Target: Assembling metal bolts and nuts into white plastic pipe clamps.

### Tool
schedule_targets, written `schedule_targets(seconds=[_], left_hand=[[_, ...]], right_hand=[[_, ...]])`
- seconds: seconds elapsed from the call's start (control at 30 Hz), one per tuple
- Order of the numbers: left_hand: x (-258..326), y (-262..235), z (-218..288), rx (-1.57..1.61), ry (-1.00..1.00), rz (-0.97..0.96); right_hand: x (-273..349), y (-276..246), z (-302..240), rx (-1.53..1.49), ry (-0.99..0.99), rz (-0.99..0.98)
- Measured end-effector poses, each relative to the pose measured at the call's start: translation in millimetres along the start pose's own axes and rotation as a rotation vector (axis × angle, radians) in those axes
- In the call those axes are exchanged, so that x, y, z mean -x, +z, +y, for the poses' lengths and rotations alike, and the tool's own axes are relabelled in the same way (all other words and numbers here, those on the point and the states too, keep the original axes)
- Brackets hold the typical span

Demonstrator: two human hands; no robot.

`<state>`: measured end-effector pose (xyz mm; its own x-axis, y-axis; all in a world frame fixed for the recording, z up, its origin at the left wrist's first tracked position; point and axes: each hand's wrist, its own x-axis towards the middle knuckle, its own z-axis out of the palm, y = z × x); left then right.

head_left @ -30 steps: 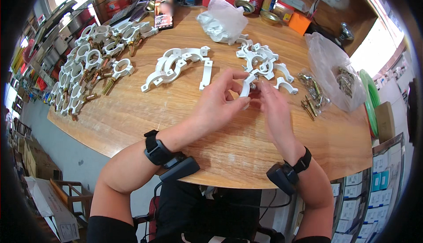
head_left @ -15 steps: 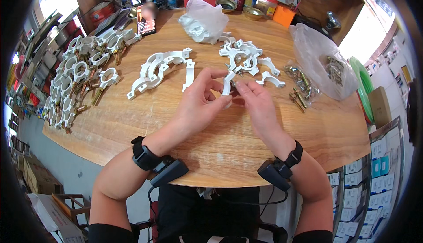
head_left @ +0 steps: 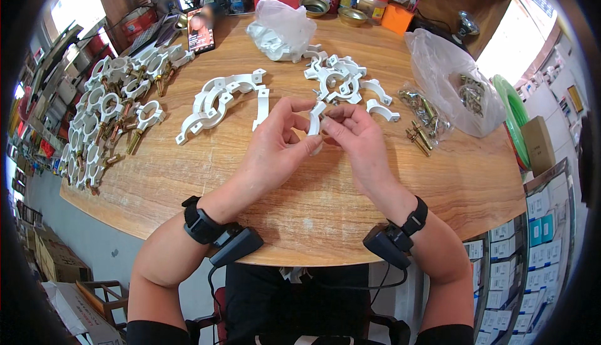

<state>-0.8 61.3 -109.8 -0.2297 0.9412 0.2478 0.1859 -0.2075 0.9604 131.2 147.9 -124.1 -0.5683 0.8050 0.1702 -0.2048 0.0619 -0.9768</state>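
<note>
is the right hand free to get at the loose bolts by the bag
Probably not straight away: the right hand is pinching a white clamp together with the left hand. The bolts lie just to its right with nothing between.

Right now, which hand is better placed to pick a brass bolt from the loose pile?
Probably the right hand: the brass bolts lie on its side, while the left hand grips the white clamp half.

The left hand [head_left: 275, 148] and right hand [head_left: 357, 138] hide most of the white clamp half [head_left: 315, 124]; perhaps a screw too.
</note>
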Motion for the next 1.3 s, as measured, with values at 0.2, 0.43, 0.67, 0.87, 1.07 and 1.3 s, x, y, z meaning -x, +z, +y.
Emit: schedule_targets(seconds=[0.2, 0.43, 0.67, 0.87, 1.07, 1.3], left_hand=[[-0.8, -0.5, -2.9, 0.005, 0.003, 0.005], [-0.9, -0.4, -2.9, 0.009, 0.018, 0.004], [-0.9, -1.2, -4.2, -0.025, 0.026, 0.004], [-1.5, -1.3, -3.6, -0.026, 0.032, 0.01], [0.0, -2.2, -1.6, -0.044, 0.006, 0.0], [-1.8, -0.7, -6.7, -0.021, 0.041, 0.031]], right_hand=[[-0.5, -3.9, -0.9, -0.108, 0.17, -0.086], [0.5, -2.7, 0.3, -0.032, 0.105, -0.05], [1.2, -2.6, -1.3, 0.017, 0.131, -0.076], [1.1, -1.4, -1.0, -0.191, 0.152, -0.055], [0.8, -1.4, -1.4, -0.071, 0.122, -0.078], [1.3, -1.1, -2.9, -0.168, 0.204, -0.072]])
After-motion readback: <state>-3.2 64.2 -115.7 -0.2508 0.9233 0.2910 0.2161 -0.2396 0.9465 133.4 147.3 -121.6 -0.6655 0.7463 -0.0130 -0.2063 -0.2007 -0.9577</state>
